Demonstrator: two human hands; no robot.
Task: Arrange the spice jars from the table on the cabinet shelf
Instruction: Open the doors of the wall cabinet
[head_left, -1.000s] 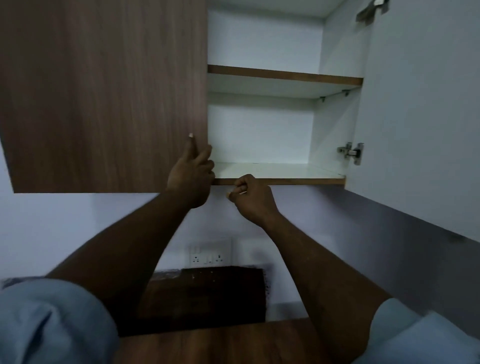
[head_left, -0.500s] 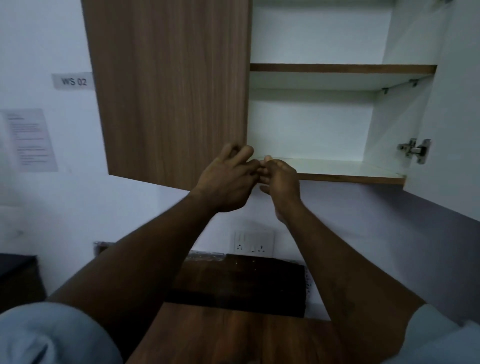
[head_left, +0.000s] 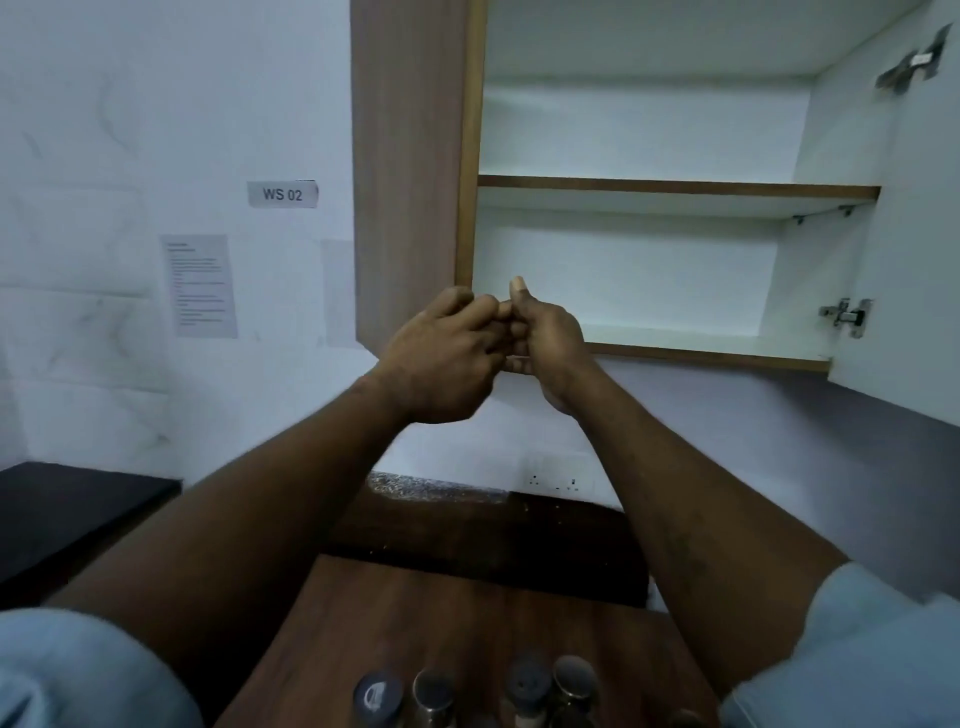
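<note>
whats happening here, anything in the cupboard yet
Not yet. A person's left hand and right hand meet, empty, in front of the open cabinet, whose lower shelf and upper shelf show nothing on them. The spice jars stand on the wooden table below, none picked up.

Dark-capped spice jars stand clustered on the table; cabinet shelf bare.

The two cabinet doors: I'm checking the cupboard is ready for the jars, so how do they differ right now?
The left door shows its brown wood-grain face and partly hides the wall beside it; the right door shows its plain white inner face, with a metal hinge on it. The left door's pale edge faces the shelves. Both doors stand open, so the lower shelf is reachable.
</note>
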